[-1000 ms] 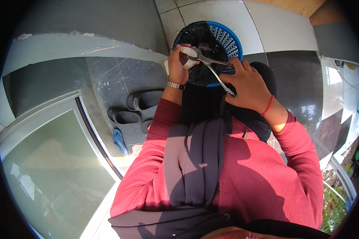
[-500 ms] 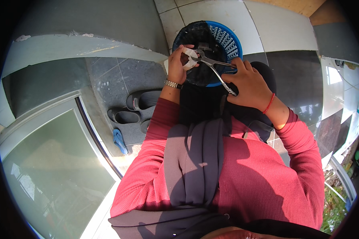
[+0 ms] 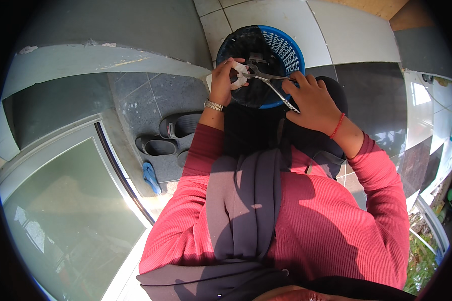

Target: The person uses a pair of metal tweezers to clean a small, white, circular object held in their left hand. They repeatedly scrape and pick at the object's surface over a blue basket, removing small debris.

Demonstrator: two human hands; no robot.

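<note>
Whitish curved piece hung pinched in the left hand over the blue basket; the right hand gripped the plier-like tool by its parted handles, apparently nipping; another squeeze seemingly wanted steady support.

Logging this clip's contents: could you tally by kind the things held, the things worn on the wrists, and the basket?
Tool, in the right hand: 1
White piece, in the left hand: 1
Watch: 1
Red bracelet: 1
Blue basket: 1
Total: 5
</note>
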